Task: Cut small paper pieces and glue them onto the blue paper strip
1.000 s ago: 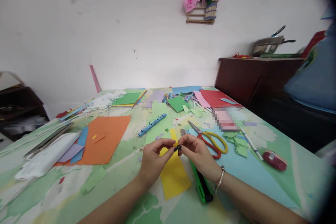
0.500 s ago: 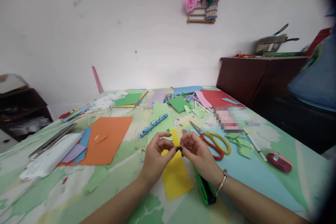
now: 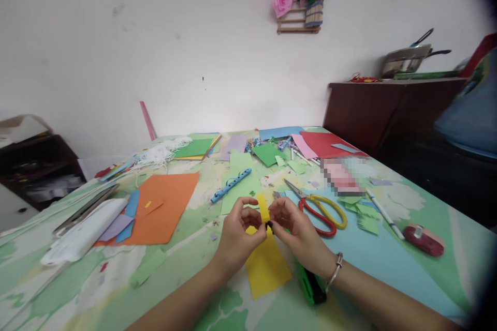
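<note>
A narrow yellow paper strip (image 3: 263, 208) stands up between my two hands. My left hand (image 3: 244, 232) pinches its lower end between thumb and fingers. Against it, my right hand (image 3: 293, 225) pinches the same end, the dark-nailed thumbs meeting tip to tip. Below the hands a larger yellow paper piece (image 3: 267, 266) lies on the table, its upper part hidden. A green and black stapler (image 3: 310, 282) sits partly under my right wrist. Scissors (image 3: 318, 212) with one red and one yellow handle lie just beyond my right hand.
A blue pen-like stick (image 3: 231, 185) lies on light green paper. Orange paper (image 3: 166, 207) and a white power strip (image 3: 85, 232) are at left. At right are light blue paper (image 3: 384, 264), a white marker (image 3: 388, 220) and a dark red eraser-like object (image 3: 423, 240).
The view has shifted slightly, so everything sits a little further right. My hands keep their pinch on the yellow strip, which now looks more curved upright between the fingers.
</note>
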Demonstrator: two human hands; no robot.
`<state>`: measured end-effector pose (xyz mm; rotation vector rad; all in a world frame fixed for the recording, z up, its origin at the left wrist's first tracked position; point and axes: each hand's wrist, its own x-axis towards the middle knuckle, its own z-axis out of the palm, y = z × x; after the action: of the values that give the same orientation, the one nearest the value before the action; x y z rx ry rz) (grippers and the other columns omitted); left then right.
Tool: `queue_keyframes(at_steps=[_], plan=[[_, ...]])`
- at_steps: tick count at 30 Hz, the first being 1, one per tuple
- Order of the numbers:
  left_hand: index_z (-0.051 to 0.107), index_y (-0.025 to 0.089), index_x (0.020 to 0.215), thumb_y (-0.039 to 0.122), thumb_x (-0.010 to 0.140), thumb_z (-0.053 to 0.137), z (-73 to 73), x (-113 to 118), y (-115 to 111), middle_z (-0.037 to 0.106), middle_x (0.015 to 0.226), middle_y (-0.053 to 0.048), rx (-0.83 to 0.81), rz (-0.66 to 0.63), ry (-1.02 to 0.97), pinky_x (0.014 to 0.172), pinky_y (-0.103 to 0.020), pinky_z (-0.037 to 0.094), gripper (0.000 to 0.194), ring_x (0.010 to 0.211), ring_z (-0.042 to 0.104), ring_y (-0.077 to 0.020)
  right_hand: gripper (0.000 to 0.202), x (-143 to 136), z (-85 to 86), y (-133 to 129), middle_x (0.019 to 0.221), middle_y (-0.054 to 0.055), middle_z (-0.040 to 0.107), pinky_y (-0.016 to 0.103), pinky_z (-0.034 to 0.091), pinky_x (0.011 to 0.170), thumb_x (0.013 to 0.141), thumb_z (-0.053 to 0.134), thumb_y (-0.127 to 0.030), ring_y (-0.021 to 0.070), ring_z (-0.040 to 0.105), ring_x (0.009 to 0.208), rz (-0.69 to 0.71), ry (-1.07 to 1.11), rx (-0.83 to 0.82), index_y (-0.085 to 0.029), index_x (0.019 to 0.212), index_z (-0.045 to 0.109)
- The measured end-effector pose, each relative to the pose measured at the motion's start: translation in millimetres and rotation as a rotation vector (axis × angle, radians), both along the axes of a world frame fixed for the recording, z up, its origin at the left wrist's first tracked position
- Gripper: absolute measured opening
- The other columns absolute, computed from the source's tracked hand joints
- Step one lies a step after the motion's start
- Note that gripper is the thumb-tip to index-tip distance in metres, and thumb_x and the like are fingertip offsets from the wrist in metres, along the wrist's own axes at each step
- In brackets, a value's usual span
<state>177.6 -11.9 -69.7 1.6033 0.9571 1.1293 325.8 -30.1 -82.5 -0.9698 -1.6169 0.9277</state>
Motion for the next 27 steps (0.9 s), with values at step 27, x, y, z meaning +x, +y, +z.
queue_keyframes(at_steps=[27], plan=[[0.054,0.015,0.069,0.023,0.072,0.058,7.4,-2.9,5.8,0.058,0.067,-0.001,-0.114,-0.129,-0.004,0.065,-0.026,0.046,0.010,0.066,0.062,-0.0146,0.014,0.5,3.0,-0.9,0.088,0.001,0.050,0.028,0.047,0.069,0.086,0.045,-0.020,0.0134,0.055,0.079,-0.054,-0.001,-0.011,-0.023,0.094,0.035]])
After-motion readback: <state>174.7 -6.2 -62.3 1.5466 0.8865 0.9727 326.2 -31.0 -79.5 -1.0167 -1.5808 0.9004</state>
